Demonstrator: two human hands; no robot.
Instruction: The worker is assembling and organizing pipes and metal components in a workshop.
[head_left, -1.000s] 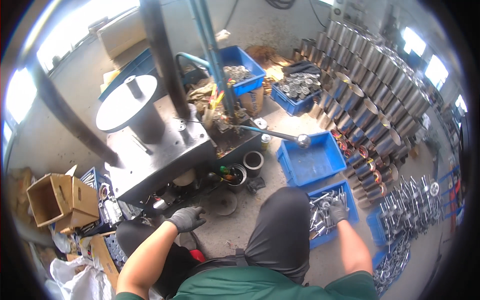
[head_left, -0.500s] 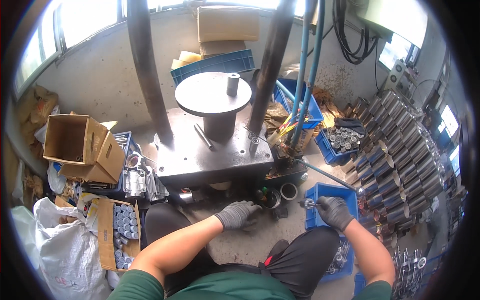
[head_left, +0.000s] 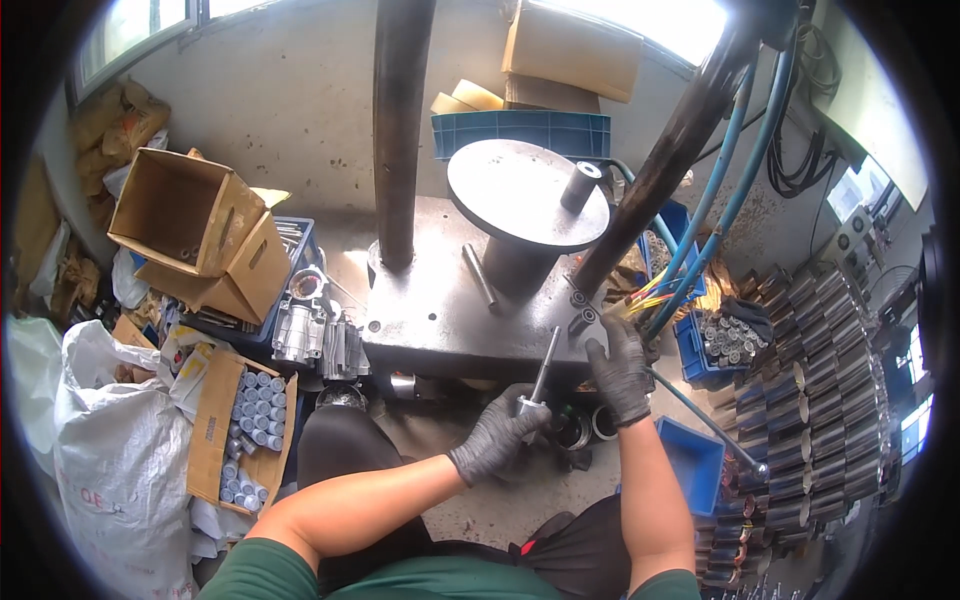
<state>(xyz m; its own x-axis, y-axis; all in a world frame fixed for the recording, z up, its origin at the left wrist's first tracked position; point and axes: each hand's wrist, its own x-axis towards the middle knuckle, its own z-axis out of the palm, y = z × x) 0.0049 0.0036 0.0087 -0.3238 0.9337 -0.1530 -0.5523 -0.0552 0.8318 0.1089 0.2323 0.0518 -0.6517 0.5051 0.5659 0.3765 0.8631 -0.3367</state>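
Observation:
My left hand (head_left: 497, 432), in a grey glove, is closed around the lower end of a metal rod (head_left: 546, 368) with a wider silvery fitting at its base. The rod points up and tilts slightly right, in front of the press bed (head_left: 420, 320). My right hand (head_left: 622, 372), also gloved, is raised at the bed's right front corner with thumb and fingers apart. Nothing shows in it. Just left of its fingertips, small ring-shaped metal parts (head_left: 581, 318) lie on the bed. A loose steel bar (head_left: 479, 275) rests beside the round pedestal plate (head_left: 500, 190), which carries a short steel cylinder (head_left: 580, 187).
Two thick columns (head_left: 400, 130) rise from the bed. Blue hoses (head_left: 720, 215) and a ball-ended lever (head_left: 715, 425) stand at right, near a blue bin (head_left: 690, 465) and stacked metal tubes (head_left: 820, 400). Cartons (head_left: 180, 215), aluminium castings (head_left: 300, 325) and a box of capped cylinders (head_left: 215, 430) are at left.
The rod, earlier in my right hand over the blue bin, is now in my left hand. My right hand has moved up and left to the bed's corner. The view has shifted.

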